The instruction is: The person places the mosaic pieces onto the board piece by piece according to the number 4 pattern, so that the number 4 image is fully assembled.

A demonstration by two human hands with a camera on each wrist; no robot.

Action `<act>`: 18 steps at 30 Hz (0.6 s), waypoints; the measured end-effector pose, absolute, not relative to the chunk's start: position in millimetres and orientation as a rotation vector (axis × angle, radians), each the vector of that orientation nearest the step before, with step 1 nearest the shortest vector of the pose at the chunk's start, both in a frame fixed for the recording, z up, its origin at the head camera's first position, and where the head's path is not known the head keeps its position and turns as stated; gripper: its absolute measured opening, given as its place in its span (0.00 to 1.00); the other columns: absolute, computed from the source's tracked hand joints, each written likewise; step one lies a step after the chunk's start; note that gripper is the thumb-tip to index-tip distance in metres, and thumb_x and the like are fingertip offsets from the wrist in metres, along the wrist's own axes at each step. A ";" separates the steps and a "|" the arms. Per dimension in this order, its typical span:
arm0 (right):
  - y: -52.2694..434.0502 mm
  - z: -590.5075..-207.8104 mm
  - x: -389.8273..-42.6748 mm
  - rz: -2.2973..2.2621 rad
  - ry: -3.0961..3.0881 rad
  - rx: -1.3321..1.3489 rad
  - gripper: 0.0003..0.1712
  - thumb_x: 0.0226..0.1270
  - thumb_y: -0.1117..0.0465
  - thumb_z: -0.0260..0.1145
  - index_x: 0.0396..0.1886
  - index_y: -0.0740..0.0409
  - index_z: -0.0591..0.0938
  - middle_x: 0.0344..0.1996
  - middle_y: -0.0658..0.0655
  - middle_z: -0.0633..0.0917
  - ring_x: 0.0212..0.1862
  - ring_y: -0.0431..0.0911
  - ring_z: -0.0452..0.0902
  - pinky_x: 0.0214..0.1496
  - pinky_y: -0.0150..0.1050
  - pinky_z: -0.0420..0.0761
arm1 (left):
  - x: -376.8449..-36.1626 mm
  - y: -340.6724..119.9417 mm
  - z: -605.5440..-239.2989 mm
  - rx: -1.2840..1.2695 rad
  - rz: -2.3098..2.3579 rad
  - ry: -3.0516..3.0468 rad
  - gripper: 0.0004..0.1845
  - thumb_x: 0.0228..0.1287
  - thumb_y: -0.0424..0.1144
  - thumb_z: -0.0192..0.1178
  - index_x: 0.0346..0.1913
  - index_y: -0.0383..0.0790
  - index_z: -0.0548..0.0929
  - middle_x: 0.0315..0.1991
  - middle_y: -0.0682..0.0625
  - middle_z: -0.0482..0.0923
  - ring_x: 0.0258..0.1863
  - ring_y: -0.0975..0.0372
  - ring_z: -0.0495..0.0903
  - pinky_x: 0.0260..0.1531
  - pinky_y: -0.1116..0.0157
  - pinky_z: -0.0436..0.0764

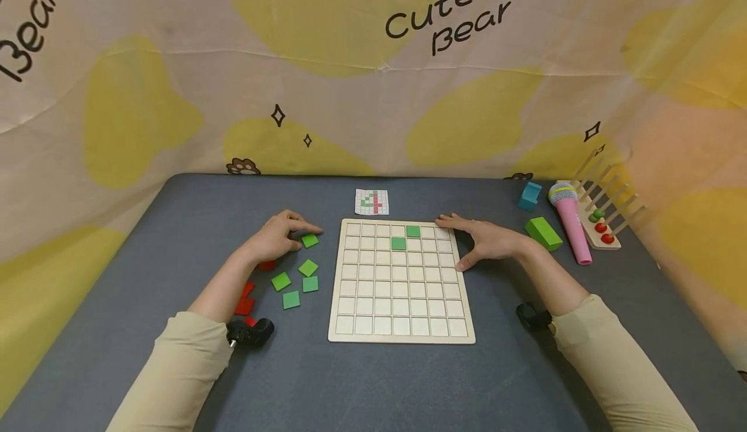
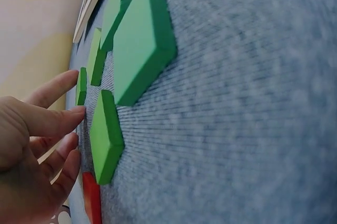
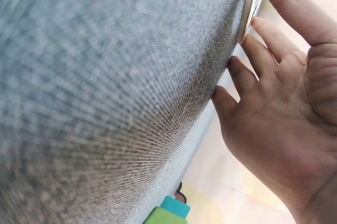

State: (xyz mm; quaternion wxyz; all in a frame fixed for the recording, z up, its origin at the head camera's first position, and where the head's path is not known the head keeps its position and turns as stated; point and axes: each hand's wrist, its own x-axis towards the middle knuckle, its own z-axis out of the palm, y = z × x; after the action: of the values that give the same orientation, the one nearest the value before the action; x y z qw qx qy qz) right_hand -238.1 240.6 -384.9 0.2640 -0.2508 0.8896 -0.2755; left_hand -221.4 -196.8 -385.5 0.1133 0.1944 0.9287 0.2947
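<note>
My left hand (image 1: 277,236) is at a small green square tile (image 1: 310,240), index finger just beyond it and thumb tip at its near side. In the left wrist view the tile (image 2: 81,86) lies on the table between those two fingertips. A pale wooden grid board (image 1: 382,289) lies in the middle, with two green tiles, one being this tile (image 1: 413,231), set in its upper cells. My right hand (image 1: 487,237) rests at the board's upper right edge with fingers spread, thumb on the side and fingertips by the corner.
Several loose green tiles (image 1: 290,300) and red tiles (image 1: 244,307) lie left of the board. A pattern card (image 1: 371,202) lies behind it. To the right are a green block (image 1: 544,233), a blue block (image 1: 530,196), a pink toy microphone (image 1: 572,224) and a pegged bead board (image 1: 607,224).
</note>
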 end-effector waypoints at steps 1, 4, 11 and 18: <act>240.6 -384.9 -238.1 -0.745 2.405 -0.679 0.60 0.50 0.51 0.79 0.79 0.50 0.55 0.81 0.59 0.48 0.81 0.63 0.35 0.75 0.70 0.44 | -221.3 -196.5 -386.4 0.565 0.863 2.729 0.23 0.61 0.23 0.60 0.59 0.40 0.83 0.59 0.32 0.71 0.60 0.39 0.68 0.60 0.41 0.68; 240.9 -385.3 -238.3 -0.749 2.403 -0.683 0.60 0.50 0.51 0.79 0.79 0.50 0.55 0.81 0.59 0.48 0.81 0.63 0.34 0.76 0.70 0.44 | -221.0 -195.4 -387.1 0.564 0.858 2.750 0.22 0.61 0.23 0.60 0.58 0.40 0.83 0.58 0.32 0.71 0.60 0.39 0.69 0.59 0.40 0.68; 241.7 -385.8 -238.3 -0.750 2.408 -0.695 0.60 0.50 0.51 0.79 0.79 0.52 0.55 0.81 0.60 0.47 0.81 0.64 0.34 0.75 0.70 0.45 | -220.9 -194.0 -389.6 0.479 0.894 2.755 0.21 0.61 0.23 0.61 0.56 0.41 0.84 0.59 0.34 0.71 0.61 0.38 0.66 0.59 0.41 0.66; 242.1 -386.9 -238.5 -0.751 2.400 -0.698 0.61 0.50 0.50 0.79 0.79 0.51 0.55 0.81 0.60 0.47 0.81 0.64 0.33 0.75 0.70 0.45 | -223.1 -194.0 -390.0 0.457 0.856 2.807 0.16 0.58 0.26 0.65 0.50 0.35 0.85 0.56 0.33 0.75 0.56 0.40 0.74 0.57 0.44 0.73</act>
State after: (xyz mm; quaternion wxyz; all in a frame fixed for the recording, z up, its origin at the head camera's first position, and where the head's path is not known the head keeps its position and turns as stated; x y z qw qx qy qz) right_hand -238.5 242.1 -386.9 0.2629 -0.2581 0.8872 -0.2777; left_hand -223.1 -194.0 -390.0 0.0855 0.1534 0.9416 0.2872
